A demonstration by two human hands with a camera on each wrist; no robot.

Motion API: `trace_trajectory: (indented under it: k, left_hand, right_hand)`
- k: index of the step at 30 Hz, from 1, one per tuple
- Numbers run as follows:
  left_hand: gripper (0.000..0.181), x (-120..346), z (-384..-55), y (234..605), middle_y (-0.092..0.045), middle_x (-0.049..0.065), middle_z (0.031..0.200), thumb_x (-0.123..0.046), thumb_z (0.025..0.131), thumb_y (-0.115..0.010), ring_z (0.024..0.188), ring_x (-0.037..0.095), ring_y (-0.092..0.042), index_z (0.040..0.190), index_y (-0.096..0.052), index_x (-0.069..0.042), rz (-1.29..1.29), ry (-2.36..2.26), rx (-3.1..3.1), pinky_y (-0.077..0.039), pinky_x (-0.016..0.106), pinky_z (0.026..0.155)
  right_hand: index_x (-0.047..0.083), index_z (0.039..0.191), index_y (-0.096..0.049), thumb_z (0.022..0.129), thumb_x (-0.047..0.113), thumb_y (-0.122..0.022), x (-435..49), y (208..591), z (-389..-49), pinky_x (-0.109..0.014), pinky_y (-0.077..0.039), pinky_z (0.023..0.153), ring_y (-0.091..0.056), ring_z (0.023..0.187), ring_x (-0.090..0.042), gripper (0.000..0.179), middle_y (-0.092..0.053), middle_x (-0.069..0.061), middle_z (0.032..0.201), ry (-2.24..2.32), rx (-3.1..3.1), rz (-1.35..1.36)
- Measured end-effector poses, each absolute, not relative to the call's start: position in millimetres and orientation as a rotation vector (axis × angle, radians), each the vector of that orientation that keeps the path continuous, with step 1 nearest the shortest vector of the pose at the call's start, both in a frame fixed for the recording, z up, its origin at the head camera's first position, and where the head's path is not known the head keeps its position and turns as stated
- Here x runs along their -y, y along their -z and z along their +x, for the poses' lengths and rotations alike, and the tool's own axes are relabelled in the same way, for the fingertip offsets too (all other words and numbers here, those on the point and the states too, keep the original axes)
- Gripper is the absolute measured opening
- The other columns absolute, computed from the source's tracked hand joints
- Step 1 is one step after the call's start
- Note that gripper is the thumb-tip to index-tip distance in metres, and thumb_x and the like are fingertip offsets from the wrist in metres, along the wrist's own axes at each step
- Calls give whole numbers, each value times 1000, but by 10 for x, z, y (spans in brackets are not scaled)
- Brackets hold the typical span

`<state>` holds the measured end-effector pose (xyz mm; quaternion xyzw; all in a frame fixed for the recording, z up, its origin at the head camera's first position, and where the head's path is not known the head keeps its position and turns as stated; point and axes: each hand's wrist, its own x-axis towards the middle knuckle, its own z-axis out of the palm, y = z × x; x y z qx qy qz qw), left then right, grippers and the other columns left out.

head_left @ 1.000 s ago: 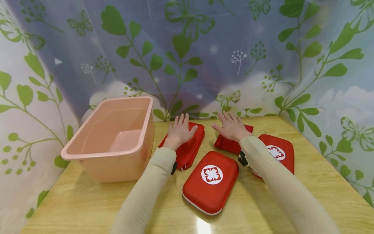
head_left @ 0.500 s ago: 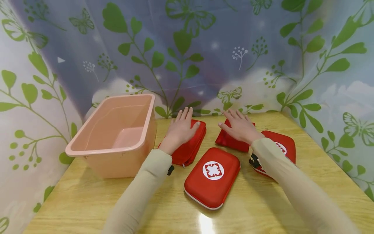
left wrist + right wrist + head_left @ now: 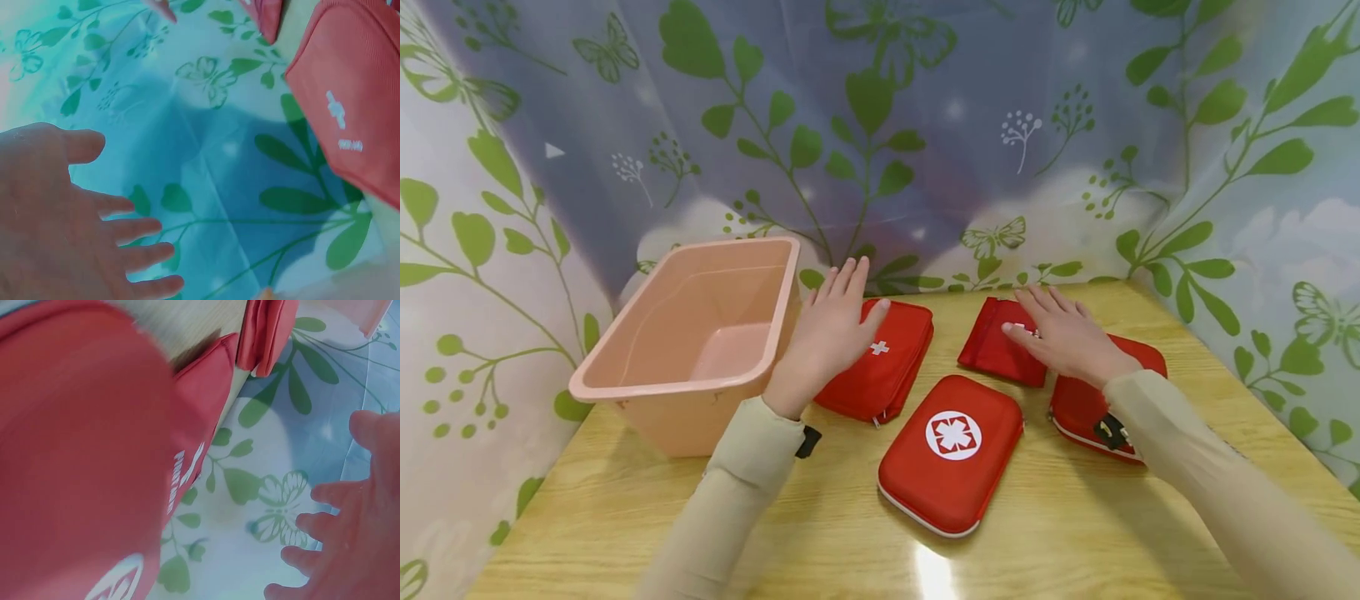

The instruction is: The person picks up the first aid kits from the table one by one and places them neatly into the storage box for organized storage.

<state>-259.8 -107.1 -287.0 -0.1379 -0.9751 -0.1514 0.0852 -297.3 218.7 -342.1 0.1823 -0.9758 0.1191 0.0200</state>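
Observation:
My left hand hovers with straight, spread fingers over the left edge of a red soft zip pouch with a small white cross. In the left wrist view that pouch lies apart from the fingers. My right hand, fingers also extended, is above a small red pouch and the hard red first-aid case at the right, partly covering both. Nothing is held in either hand. Between the forearms lies another hard red first-aid case with a white round emblem.
A pink plastic tub stands on the wooden table at the left, close beside my left hand. Patterned cloth with leaves and butterflies hangs behind and at both sides.
My hands have moved apart: the left shifted left toward the tub, the right shifted right. More of the left pouch and the small pouch now shows. The red items lie where they were.

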Motion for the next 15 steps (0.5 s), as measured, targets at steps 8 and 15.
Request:
trace_trajectory:
  k: [8,15]
  left_hand:
    - [71,1401,-2434,2783,-19,13,161,-48,102,-40,147,36,-15,158,-18,-10,-340,463,2865,-13,56,119]
    - [68,1679,-2307,2735,-18,16,161,-47,103,-37,146,37,-15,157,-24,-8,-296,513,2796,-13,57,118]
  right_hand:
    - [6,157,-18,97,64,-38,-2404,3464,-2858,-69,-2,113,-7,143,-50,86,-14,-24,160,-352,3051,529]
    - [2,155,-23,98,59,-42,-2653,3514,-2782,-71,-2,111,-8,142,-52,83,-16,-27,158,-352,3052,476]
